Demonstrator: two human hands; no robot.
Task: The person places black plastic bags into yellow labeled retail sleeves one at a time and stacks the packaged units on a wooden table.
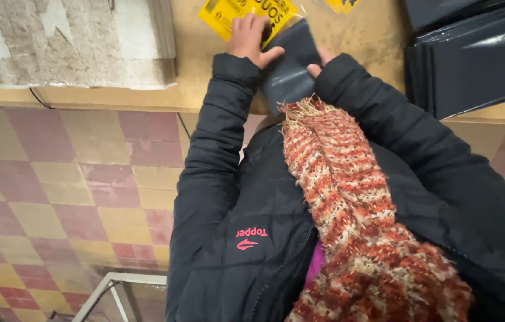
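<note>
I look down my own dark puffer jacket and a red and cream knitted scarf (354, 209). My left hand (251, 37) grips the left edge of a dark folded item in a clear plastic bag (291, 59), which carries a yellow label card (228, 13). Only the fingertips of my right hand (319, 62) show past the sleeve; they press on the bag's right edge. The bag lies at the near edge of a tan wooden table (360, 30).
A stack of dark bagged items (473, 59) sits on the table at right. A worn grey and white board (73, 42) lies at left. Below is a red and yellow checkered floor (73, 191), with a white metal frame (115, 286) near the bottom.
</note>
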